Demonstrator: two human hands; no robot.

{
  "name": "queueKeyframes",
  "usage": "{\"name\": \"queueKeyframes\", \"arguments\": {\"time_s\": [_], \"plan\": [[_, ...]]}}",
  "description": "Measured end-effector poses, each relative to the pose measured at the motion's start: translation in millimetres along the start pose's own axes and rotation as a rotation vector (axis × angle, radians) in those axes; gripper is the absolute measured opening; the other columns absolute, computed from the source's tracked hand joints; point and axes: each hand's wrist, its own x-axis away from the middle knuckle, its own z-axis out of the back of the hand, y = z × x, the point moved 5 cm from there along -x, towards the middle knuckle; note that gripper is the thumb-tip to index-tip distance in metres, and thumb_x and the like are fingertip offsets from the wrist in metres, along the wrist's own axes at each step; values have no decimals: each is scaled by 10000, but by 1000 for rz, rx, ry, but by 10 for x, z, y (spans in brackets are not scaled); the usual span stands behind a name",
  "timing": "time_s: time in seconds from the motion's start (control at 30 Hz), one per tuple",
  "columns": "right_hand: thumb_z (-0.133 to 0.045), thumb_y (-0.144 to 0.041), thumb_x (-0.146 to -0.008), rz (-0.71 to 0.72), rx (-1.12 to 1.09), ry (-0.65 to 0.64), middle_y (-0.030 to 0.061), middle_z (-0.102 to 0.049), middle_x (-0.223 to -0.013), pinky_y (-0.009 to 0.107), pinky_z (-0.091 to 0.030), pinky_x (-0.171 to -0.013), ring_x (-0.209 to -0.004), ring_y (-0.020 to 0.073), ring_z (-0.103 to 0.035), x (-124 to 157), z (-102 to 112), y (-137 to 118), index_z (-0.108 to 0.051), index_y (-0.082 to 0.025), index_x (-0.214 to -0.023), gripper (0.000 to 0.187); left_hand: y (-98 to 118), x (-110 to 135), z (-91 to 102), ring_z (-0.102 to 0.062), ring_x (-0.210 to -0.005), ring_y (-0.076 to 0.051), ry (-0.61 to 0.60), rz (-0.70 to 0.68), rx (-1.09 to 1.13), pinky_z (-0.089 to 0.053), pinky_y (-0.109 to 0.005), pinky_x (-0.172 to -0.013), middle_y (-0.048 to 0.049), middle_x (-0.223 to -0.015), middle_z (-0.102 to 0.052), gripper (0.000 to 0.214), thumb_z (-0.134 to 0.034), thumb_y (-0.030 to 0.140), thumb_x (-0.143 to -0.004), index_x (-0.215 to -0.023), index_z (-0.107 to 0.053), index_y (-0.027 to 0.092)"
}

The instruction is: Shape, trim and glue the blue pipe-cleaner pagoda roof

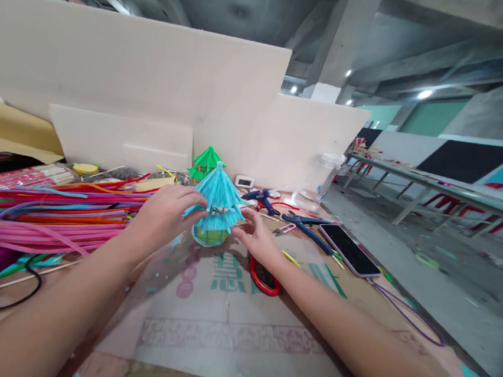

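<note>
A small blue pavilion model (218,206) made of straws, with a layered conical roof and a green base, stands on a printed cardboard sheet (221,322). My left hand (166,213) wraps around its left side, fingers curled on the roof edge. My right hand (258,236) touches its right side low down, fingers partly spread against the roof. Behind it stands a similar green pavilion model (206,160).
A thick bundle of coloured straws (48,216) lies at the left. Red-handled scissors (265,279) lie under my right wrist. Blue pliers (303,226), a blue glue gun (262,198), a phone (350,250) with cable and a clear jar (321,174) lie to the right. Pale boards (132,82) stand behind.
</note>
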Motion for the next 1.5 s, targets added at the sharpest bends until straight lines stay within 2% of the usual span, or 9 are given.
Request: {"name": "queueKeyframes", "arguments": {"time_s": [0.13,0.3,0.6,0.73,0.87,1.07,1.23,1.33,1.5], "plan": [[-609,-374,-775,-37,-60,-159,67,-669,-1073,298,-536,-721,-861,170,-659,-24,-65,37,-494,-196,-1210,484,-57,31,-51,-642,-982,-214,9,101,72,-456,-346,-896,-49,-1015,-717,195,-500,317,-914,-939,-660,209],[-595,-388,-794,-85,6,-227,21,-685,-677,290,-519,-624,-647,175,-647,5,-45,-20,-668,-174,-746,231,-198,77,-115,-655,-988,-227,-28,338,220,-483,-334,-884,-49,-1051,-725,277,-477,288,-891,-1064,-679,212],[-575,-374,-811,-64,195,-160,21,-693,-671,282,-468,-608,-658,186,-628,1,-11,-28,-713,-176,-741,252,-356,104,-44,-644,-980,-219,77,535,421,-485,-326,-877,-52,-1029,-708,293,-461,336,-887,-1009,-676,179],[-613,-296,-774,-28,346,-145,13,-671,-680,273,-420,-640,-680,173,-590,-80,168,-78,-703,-175,-698,169,-451,32,-124,-625,-1049,-240,61,558,501,-473,-346,-925,-112,-1135,-678,446,-495,468,-874,-1125,-632,125],[-592,-258,-778,-60,478,-155,7,-680,-728,257,-410,-624,-670,155,-588,-221,512,-115,-712,-185,-766,141,-580,-271,-254,-614,-1095,-271,-30,570,566,-474,-370,-941,-136,-1208,-657,595,-520,580,-831,-1205,-613,127],[-589,-267,-781,-178,722,-165,16,-655,-672,248,-374,-555,-581,143,-558,-223,1081,-123,-684,-178,-850,147,-483,-733,-483,-623,-1090,-279,-251,368,796,-505,-343,-902,-58,-1173,-689,599,-583,663,-748,-1165,-674,242],[-666,-533,-731,-219,816,-295,56,-679,-728,266,-374,-554,-628,193,-599,210,888,-171,-668,-223,-1007,416,-473,-717,-627,-617,-1076,-276,-278,423,963,-502,-342,-899,-49,-1143,-696,585,-595,637,-765,-1201,-652,252],[-688,-682,-627,-151,1060,-278,136,-674,-834,310,-387,-597,-726,270,-611,430,688,-253,-643,-193,-1043,644,-466,-664,-626,-649,-959,-282,-293,458,1004,-524,-358,-811,-54,-1014,-724,565,-593,618,-778,-1184,-662,231],[-641,-379,-762,-147,1160,-246,164,-669,-887,328,-412,-655,-759,268,-619,508,642,-135,-626,-169,-1069,372,-450,-640,-471,-646,-941,-280,-196,465,810,-516,-342,-796,-42,-1030,-707,511,-593,624,-765,-1059,-718,225]]}}
